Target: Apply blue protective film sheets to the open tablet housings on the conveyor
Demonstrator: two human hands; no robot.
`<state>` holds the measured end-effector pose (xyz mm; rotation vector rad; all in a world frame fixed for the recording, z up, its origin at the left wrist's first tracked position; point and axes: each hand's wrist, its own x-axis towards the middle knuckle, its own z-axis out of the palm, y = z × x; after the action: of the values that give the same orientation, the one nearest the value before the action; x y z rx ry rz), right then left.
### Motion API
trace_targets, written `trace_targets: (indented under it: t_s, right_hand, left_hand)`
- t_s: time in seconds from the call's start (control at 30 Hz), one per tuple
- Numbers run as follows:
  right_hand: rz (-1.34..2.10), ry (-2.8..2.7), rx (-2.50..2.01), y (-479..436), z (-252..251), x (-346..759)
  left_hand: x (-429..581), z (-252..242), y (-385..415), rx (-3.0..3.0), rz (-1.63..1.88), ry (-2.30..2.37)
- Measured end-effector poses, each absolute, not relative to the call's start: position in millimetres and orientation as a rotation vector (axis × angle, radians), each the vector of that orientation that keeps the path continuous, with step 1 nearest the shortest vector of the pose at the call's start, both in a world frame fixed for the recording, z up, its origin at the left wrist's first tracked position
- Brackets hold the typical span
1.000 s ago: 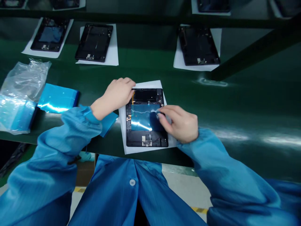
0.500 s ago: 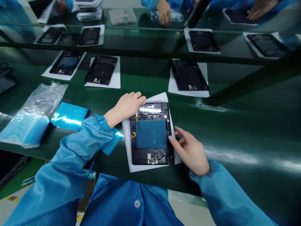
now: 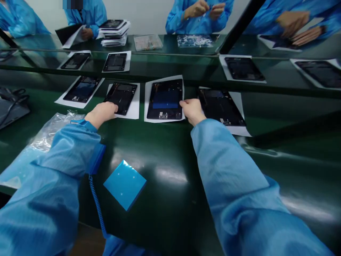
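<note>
An opened tablet with a blue panel (image 3: 165,97) lies on white paper towards the back of the bench. My right hand (image 3: 193,111) pinches its right edge, fingers closed. Further left, my left hand (image 3: 102,112) is closed at the lower left edge of another opened tablet (image 3: 122,97), also on white paper; its fingertips are partly hidden. Just right of my right hand is a third opened tablet (image 3: 222,106). A square blue film sheet (image 3: 125,185) lies on the bench between my forearms.
A clear plastic bag (image 3: 48,133) lies at left, near a grey object with a cable (image 3: 13,106). A coiled blue cord (image 3: 97,204) hangs by my left sleeve. A raised shelf (image 3: 165,64) bears more tablets. Beyond it, co-workers in blue handle parts beside a stack of tablets (image 3: 114,33).
The tablet with the blue panel and its paper have moved from the bench front to the back row. My right hand went forward with it; my left hand shifted left to another tablet.
</note>
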<state>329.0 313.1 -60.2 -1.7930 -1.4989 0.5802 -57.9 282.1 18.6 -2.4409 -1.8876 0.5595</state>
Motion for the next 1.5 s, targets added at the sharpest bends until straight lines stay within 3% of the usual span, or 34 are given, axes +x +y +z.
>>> trace_targets:
  t_s: [0.23,0.43,0.6,0.73,0.97,1.17,1.33,1.5]
  right_hand:
    - [0.489,-1.617,-1.81,304,-47,285]
    - [0.907,-1.813,-1.485,285,-48,165]
    - [1.362,-1.587,-1.426,313,-44,91]
    - [1.493,-1.334,-1.318,311,-37,73]
    - [1.41,-1.126,-1.243,208,-28,165]
    - [1.291,-1.088,-1.432,32,-25,319]
    - [1.378,-0.831,-1.572,-72,-32,359]
    - [1.413,-0.868,-1.633,-99,-42,356]
  left_hand:
    - [-62,20,298,-2.529,0.73,-1.676]
    - [-66,18,291,-2.488,0.69,-1.624]
    - [-73,20,272,-2.457,0.536,-1.576]
    - [-69,30,248,-2.433,0.313,-1.515]
    - [-45,42,138,-2.478,-0.302,-1.406]
    - [-14,18,21,-3.045,-0.048,-1.342]
    - [31,-6,-31,-2.768,0.171,-1.61]
    - [50,-7,-35,-2.589,0.348,-1.74]
